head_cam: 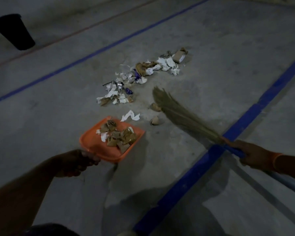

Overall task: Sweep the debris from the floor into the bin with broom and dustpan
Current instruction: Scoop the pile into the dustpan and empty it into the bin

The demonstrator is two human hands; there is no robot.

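Note:
My left hand [78,163] grips the near end of an orange dustpan [94,145], which carries several brown and white paper scraps. My right hand [253,155] holds the blue handle of a grass broom [180,114]; its bristles reach left toward the floor beside two brown scraps [155,120]. A white crumpled paper [130,115] lies just beyond the dustpan's open edge. A long debris pile [140,75] of white paper, brown pieces and purple wrappers stretches farther away across the grey floor. The black bin [14,31] stands at the far left.
Blue painted lines [245,120] cross the concrete floor, one running under the broom handle and another [95,52] beyond the pile. A thin red line runs near the bin. The room is dim.

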